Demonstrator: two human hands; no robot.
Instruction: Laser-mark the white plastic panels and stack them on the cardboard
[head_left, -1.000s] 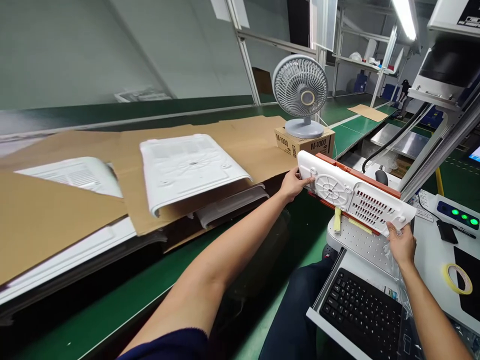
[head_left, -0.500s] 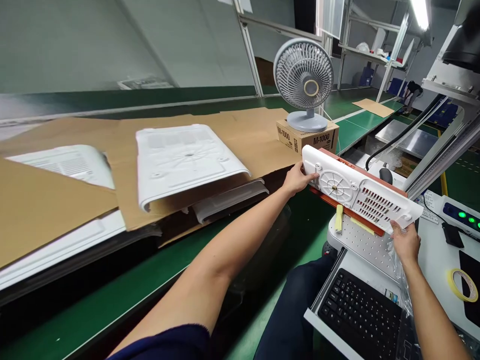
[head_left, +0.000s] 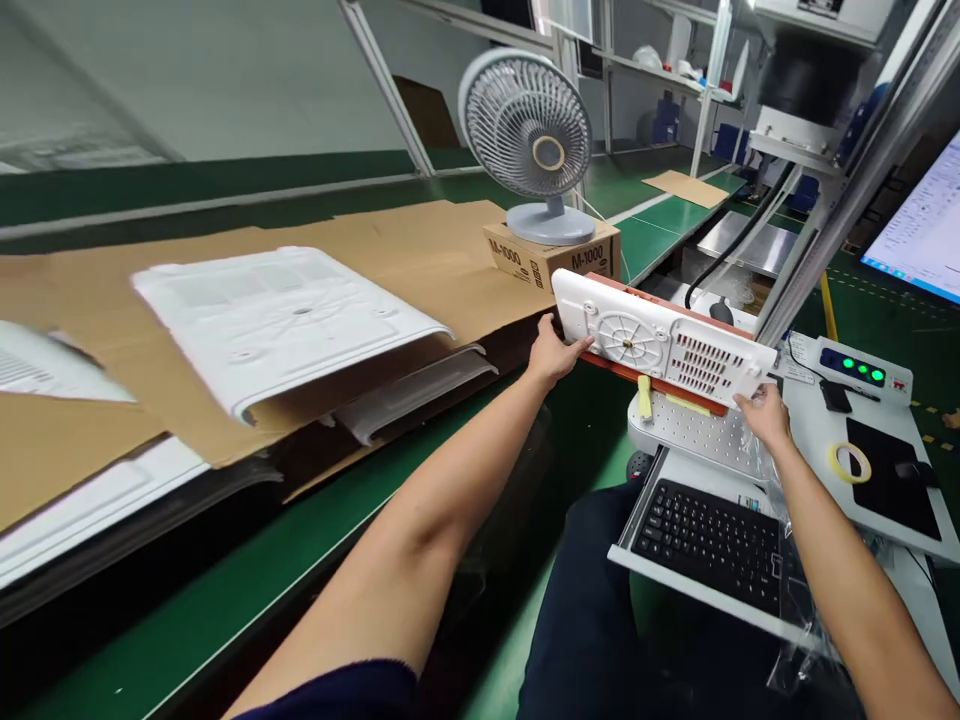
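Note:
A long white plastic panel [head_left: 652, 340], with a round spoked pattern and rows of vent slots, stands tilted against an orange-red fixture [head_left: 592, 363] on the perforated plate [head_left: 690, 430]. My left hand [head_left: 553, 352] grips its left end, thumb on the front face. At the lower right corner, my right hand [head_left: 765, 415] pinches the edge between thumb and fingers. The rear of the panel is hidden. A yellow strip [head_left: 644, 397] hangs in front of the plate, just below the panel.
Similar white panels [head_left: 300, 315] lie on cardboard [head_left: 405, 240] at left. A fan [head_left: 525, 130] stands on an M-1000 box [head_left: 555, 250]. Below the plate is a keyboard [head_left: 709, 540] on a pulled-out tray. A tape roll [head_left: 850, 462], controller [head_left: 862, 368] and monitor [head_left: 922, 220] are at right.
The view has turned right, so the surroundings sit further left and the monitor shows. Both hands keep hold of the white panel, which stays against the fixture.

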